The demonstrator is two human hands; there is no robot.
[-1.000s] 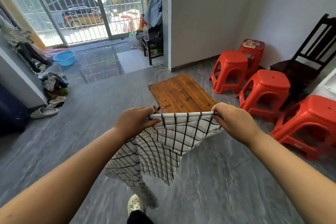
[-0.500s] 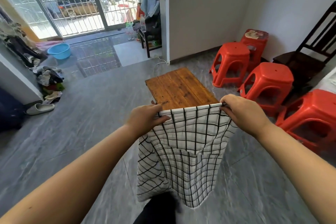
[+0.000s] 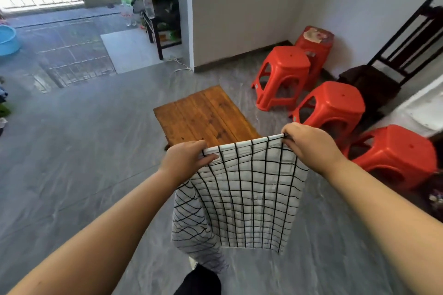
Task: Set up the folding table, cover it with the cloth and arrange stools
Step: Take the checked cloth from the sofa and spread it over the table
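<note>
- While the checked cloth (image 3: 249, 194) hangs unspread at the near side of the tabletop (image 3: 203, 117), the step in hand is judged to be the covering step; the table appears already unfolded and standing.
- Left grip (image 3: 185, 159): thumb and fingers pinch the left corner of the cloth's top hem.
- Right grip (image 3: 309, 148): fingers are curled round the same hem at its right corner.
- Hem: drawn taut between both grips, in front of the tabletop's near edge.
- Cloth body: hangs toward the floor, with a folded portion trailing lower on the left.
- Next move, as a judgement: carry the hem forward to the tabletop's far edge, then lower it with even overhang.
- Red stools (image 3: 284, 64): four, grouped to the right of the tabletop, not yet arranged.
</note>
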